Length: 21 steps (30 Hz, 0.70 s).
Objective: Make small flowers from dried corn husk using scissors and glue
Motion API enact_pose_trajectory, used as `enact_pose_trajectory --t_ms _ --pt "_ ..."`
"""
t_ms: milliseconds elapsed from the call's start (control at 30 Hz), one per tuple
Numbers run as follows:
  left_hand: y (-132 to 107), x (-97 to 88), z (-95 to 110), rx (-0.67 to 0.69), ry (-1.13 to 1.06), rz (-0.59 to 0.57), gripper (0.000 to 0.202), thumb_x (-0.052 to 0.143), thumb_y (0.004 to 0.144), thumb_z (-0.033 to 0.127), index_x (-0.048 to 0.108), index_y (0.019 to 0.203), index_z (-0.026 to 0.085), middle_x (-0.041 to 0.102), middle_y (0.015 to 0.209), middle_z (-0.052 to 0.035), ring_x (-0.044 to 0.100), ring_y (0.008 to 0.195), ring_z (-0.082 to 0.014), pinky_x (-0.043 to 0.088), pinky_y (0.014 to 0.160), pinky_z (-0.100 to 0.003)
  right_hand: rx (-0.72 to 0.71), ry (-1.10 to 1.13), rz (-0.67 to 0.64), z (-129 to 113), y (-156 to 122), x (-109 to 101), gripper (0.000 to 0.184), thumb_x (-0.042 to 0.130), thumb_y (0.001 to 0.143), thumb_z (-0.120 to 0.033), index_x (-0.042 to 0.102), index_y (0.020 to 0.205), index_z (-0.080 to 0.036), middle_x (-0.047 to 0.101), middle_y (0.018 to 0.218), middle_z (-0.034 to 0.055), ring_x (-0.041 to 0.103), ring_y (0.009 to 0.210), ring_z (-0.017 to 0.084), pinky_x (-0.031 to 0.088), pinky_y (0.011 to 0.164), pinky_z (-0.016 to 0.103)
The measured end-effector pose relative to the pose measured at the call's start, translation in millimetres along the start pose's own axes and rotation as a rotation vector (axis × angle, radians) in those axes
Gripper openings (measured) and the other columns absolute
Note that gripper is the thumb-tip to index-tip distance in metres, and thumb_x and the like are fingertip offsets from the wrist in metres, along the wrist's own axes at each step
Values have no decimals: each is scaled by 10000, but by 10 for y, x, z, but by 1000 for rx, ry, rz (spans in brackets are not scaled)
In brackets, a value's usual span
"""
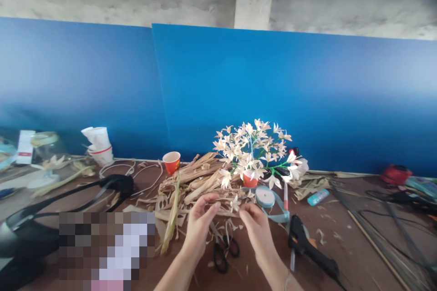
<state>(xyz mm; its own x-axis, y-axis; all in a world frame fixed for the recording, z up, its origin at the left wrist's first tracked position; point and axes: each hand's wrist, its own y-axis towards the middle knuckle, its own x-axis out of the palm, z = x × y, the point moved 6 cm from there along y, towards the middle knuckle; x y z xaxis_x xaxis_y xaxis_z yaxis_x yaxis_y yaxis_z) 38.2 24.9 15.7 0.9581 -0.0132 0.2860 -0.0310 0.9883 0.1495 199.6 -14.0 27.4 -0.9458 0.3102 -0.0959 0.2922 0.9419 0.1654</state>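
Two hands work over a brown bench (327, 223). The left hand (200, 225) and the right hand (256, 229) are both half closed, and their fingers seem to pinch a bundle of dry husk strips (225, 203) held just above the bench between them. The husk looks light and thin, stiff along its length but easy to split, so it is best held gently near the ends. At 12 o'clock stands a bunch of pale husk flowers (252, 150) with a red cup (250, 180) at its base. Scissors (223, 252) lie at 6 o'clock, a glue gun (307, 245) at 4, and a roll of blue ribbon (265, 197) at 2. No writing can be read.
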Motion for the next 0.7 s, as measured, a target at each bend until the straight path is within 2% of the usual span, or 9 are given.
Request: enact_pose_trajectory --t_ms 67,133,233,333,433,500,600,700 --pt "52 -94 -15 28 -8 95 244 700 634 346 667 768 144 675 854 -58 601 861 -208 453 773 -296 -175 -280 74 -80 65 -147 119 508 711 -253 520 615 -184 514 606 2 476 585 148 367 544 247" --pt "106 -164 -34 27 -31 141 271 706 624 367 682 775 143 692 869 -71 605 896 -228 451 796 -317 -302 -594 163 -137 108 -287 99 493 716 -235 532 638 -188 556 712 35 520 641 169 373 580 263" --pt "164 -255 -28 25 -71 191 318 693 638 392 690 833 141 704 897 -86 600 956 -245 430 861 -357 -299 -978 231 -106 156 -433 111 466 731 -199 539 648 -193 572 783 54 543 604 163 341 524 261" --pt "191 -347 0 9 -59 256 339 663 660 433 692 831 142 711 876 -85 598 975 -244 429 871 -358 -246 -1150 232 -39 174 -484 130 468 740 -182 560 649 -194 585 793 73 559 590 167 321 488 261" --pt "203 -444 53 5 -5 331 381 620 677 492 698 797 139 714 829 -83 613 925 -231 450 814 -325 -270 -1148 252 -39 161 -448 124 482 742 -187 590 802 -187 595 879 103 585 669 200 352 509 269" --pt "211 -500 100 12 4 368 419 588 689 525 699 776 131 710 823 -90 619 876 -223 456 773 -310 -340 -1047 208 -73 135 -355 166 472 754 -184 581 880 -183 605 904 103 593 740 215 391 570 278" --pt "229 -579 167 22 -43 414 451 548 708 547 698 760 125 705 839 -99 617 851 -212 454 730 -288 -406 -803 -58 -107 40 -98 155 457 769 -173 593 842 -193 640 792 65 602 723 201 417 632 277" --pt "262 -648 229 53 -88 430 452 508 737 539 694 788 130 699 851 -89 616 848 -197 446 683 -259 -397 -685 -349 -117 -159 190 144 482 750 -159 609 722 -219 642 677 22 589 607 167 390 566 242"
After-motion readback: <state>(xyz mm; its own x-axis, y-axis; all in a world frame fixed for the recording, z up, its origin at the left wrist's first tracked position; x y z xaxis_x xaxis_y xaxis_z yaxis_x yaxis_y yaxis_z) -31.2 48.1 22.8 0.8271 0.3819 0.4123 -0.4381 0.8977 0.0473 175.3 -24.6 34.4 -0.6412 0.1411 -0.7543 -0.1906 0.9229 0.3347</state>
